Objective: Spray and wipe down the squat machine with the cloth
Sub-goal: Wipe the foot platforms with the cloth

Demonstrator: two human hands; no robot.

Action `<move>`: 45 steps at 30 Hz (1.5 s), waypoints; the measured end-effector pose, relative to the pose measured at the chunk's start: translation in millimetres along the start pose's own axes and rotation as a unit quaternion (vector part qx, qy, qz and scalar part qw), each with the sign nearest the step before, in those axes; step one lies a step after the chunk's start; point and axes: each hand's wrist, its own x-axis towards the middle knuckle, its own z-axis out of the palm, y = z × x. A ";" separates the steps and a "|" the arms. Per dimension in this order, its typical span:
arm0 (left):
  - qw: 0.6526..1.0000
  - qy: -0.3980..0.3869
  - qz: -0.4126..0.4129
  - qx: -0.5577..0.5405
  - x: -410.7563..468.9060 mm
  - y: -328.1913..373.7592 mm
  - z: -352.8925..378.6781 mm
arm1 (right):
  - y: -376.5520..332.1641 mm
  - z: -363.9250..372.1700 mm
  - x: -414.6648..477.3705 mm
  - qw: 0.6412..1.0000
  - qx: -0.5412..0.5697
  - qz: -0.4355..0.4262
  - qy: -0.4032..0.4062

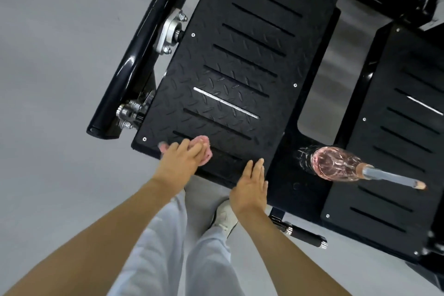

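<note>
The squat machine's black ridged left foot plate fills the middle of the view, with a second plate to its right. A pink cloth lies on the near corner of the left plate. My left hand presses flat on the cloth, fingers straight. Beside it, my right hand rests open on the plate's near edge and holds nothing. A spray bottle with pinkish liquid and a grey nozzle lies on the black base between the two plates.
A glossy black frame tube with silver bolts runs along the left plate's outer side. A black handle peg with chrome ends sticks out below the base. Grey floor surrounds the machine; my legs and a white shoe stand at its near edge.
</note>
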 end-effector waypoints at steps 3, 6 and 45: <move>0.997 -0.057 -0.034 0.040 -13.4 -32.2 2.6 | 6.4 0.1 0.2 1.000 0.011 -0.015 -0.001; 0.982 -0.053 -0.182 0.001 -19.3 -35.8 4.2 | 13.8 3.5 0.0 1.000 0.009 -0.027 0.001; 0.984 -0.092 0.143 -0.055 11.5 190.4 -21.8 | 118.4 14.4 -5.9 0.998 0.034 -0.051 0.034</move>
